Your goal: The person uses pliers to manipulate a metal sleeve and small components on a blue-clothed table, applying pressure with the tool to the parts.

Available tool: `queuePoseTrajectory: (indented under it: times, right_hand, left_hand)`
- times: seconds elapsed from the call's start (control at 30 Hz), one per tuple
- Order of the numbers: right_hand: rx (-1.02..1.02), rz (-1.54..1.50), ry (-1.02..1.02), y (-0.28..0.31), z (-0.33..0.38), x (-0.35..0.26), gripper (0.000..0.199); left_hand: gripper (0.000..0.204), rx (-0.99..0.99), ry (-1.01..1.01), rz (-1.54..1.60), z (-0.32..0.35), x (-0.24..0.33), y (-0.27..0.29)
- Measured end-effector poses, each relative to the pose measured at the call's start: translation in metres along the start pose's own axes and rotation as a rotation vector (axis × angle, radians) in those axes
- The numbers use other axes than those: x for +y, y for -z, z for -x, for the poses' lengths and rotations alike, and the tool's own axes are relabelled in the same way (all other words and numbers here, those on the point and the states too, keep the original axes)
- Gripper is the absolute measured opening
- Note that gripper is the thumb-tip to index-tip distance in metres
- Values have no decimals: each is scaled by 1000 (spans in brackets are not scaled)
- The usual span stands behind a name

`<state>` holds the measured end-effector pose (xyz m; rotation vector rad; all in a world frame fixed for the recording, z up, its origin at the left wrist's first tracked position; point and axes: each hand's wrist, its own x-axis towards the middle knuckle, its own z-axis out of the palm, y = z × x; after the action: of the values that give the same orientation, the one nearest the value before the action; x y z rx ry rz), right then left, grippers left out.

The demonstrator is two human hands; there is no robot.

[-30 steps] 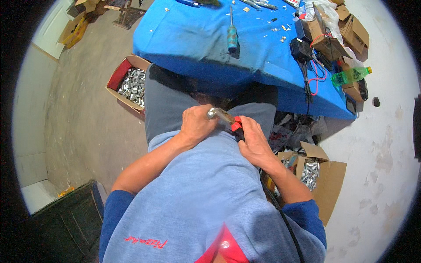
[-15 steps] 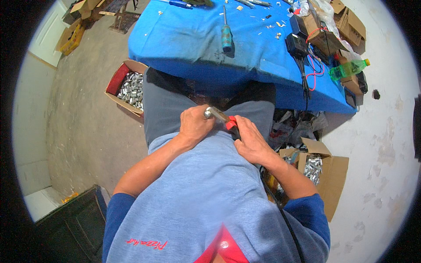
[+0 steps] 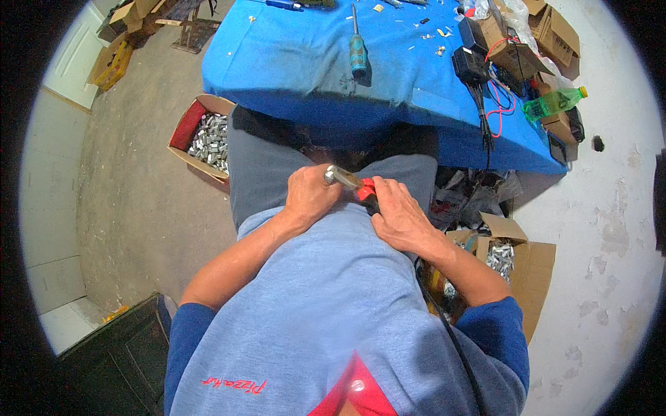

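In front of my belly, my right hand [image 3: 401, 216] is wrapped round the red-and-black handle of a tool [image 3: 349, 179] with a silver metal end. Its exact kind is hard to make out. The metal end points left and reaches my left hand [image 3: 312, 197]. That hand is closed, its curled fingers right beside the rounded silver tip. Whatever lies in those fingers is hidden from the head view. Both hands are close together over my lap.
A blue-covered table [image 3: 298, 76] stands ahead, with a teal-handled screwdriver [image 3: 358, 55], black power adapter [image 3: 470, 66] and green bottle [image 3: 555, 104] on it. Boxes of small metal parts sit left [image 3: 201, 142] and right [image 3: 510, 267]. A black cable [image 3: 458, 353] runs along my right side.
The view has shifted slightly. Both hands keep nearly the same hold and place, and the metal end of the tool has turned a little.
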<state>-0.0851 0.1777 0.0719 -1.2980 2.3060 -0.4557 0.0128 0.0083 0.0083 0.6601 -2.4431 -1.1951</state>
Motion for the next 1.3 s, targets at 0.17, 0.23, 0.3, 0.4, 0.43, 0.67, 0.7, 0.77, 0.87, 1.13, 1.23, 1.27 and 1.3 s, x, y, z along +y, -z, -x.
queuePoseTrajectory:
  times: [0.17, 0.23, 0.3, 0.4, 0.43, 0.67, 0.7, 0.77, 0.87, 1.13, 1.23, 1.27, 1.3]
  right_hand:
    - [17, 19, 0, 0, 2, 4, 46]
    - [19, 62, 17, -1, 3, 6, 43]
    - [5, 72, 19, -1, 3, 6, 41]
    - [-24, 15, -3, -2, 4, 6, 38]
    - [-22, -19, -11, -4, 4, 7, 38]
    - [16, -54, 6, -18, 3, 14, 38]
    - [10, -54, 2, -18, 3, 14, 37]
    - [-2, -55, -6, -19, 1, 12, 35]
    - [16, -72, 10, -26, 0, 17, 33]
    - [6, -98, 12, -34, -4, 19, 32]
    - [140, -64, 89, -29, -7, 16, 33]
    - [196, -53, 128, -28, -7, 16, 33]
    - [228, -35, 139, -28, -7, 16, 34]
  left_hand:
    - [10, -22, -50, -3, 1, -1, -1]
    - [10, -40, -52, -14, 1, -2, -2]
    - [10, -70, -47, -22, 0, -1, -1]
    - [11, -61, -76, -28, -1, -5, -3]
    - [12, -63, -80, -30, -1, -4, -3]
    - [16, -83, -88, -55, -2, -7, -4]
    - [16, -83, -86, -53, -2, -7, -5]
    - [16, -88, -88, -62, -2, -5, -3]
    - [15, -118, -92, -84, -3, -8, -2]
    - [15, -96, -66, -75, 5, -11, 3]
    - [16, -153, -134, -41, 12, -11, -2]
    - [17, -187, -163, -35, 14, -9, -4]
    - [17, -227, -110, -28, 9, -5, -4]
